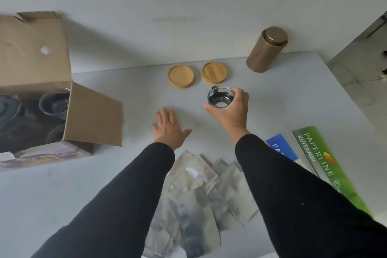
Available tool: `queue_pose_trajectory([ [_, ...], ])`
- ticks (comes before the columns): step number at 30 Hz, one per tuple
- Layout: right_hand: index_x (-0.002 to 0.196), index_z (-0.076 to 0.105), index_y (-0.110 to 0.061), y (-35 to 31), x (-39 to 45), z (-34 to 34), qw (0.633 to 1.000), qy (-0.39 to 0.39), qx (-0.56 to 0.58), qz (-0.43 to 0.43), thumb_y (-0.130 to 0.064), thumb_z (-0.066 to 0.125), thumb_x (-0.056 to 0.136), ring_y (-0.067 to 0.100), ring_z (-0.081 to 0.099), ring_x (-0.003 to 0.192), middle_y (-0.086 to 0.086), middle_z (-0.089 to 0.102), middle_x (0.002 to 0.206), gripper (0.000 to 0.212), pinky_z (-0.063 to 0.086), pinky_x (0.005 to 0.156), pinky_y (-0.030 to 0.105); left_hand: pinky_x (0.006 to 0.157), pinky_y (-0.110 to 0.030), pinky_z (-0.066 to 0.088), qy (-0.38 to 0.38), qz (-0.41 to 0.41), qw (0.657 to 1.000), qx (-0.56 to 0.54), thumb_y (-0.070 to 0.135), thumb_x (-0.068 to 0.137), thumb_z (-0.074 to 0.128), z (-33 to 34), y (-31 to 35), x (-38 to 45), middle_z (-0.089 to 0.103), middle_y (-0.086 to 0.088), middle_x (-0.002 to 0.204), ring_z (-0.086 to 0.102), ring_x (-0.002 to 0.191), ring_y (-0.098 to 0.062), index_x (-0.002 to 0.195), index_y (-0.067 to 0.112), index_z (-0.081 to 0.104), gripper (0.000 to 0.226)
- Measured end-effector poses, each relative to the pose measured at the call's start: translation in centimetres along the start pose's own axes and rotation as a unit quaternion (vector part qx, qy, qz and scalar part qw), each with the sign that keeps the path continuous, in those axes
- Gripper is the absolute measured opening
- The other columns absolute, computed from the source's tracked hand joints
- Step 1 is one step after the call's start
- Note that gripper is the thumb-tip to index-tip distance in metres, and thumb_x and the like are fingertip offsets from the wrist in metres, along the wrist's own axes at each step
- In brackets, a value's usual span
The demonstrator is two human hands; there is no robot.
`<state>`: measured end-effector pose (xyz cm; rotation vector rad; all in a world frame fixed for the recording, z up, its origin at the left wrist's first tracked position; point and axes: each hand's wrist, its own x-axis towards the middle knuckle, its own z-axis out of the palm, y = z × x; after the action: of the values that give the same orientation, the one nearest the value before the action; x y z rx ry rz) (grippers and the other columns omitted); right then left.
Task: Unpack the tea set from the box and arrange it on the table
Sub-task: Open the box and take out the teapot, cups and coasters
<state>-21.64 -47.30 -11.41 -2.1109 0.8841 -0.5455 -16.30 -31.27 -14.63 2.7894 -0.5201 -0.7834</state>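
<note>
My right hand point(232, 111) grips a small clear glass cup point(220, 97) just in front of two round wooden coasters, one to the left point(181, 76) and one to the right point(213, 72). My left hand point(168, 128) lies flat and open on the white table point(104, 184), fingers spread, holding nothing. The open cardboard box point(35, 65) stands at the left. Inside it I see more glass cups point(55, 101) and a dark round piece, partly hidden by the flaps.
A gold tin canister point(267, 49) stands at the table's back right by the wall. Several silver foil pouches point(194, 201) lie between my forearms near the front. A green booklet point(326, 165) and a blue one point(281, 146) lie at the right edge.
</note>
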Motion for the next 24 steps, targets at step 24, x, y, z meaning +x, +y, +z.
queue_pose_trajectory([
  [24,0.138,0.034,-0.016,5.0,6.4,1.8,0.989,-0.129,0.058,0.051,-0.019,0.078,0.065,0.017,0.045,0.122,0.001,0.043,0.136,0.085,0.036,0.097,0.021,0.115,-0.059,0.006,-0.077,-0.110,0.991,0.007,0.051,0.088,0.057,0.3,3.4,3.7,-0.033,-0.014,0.152,-0.025,0.142,-0.034,0.147,0.013,-0.024,0.107],
])
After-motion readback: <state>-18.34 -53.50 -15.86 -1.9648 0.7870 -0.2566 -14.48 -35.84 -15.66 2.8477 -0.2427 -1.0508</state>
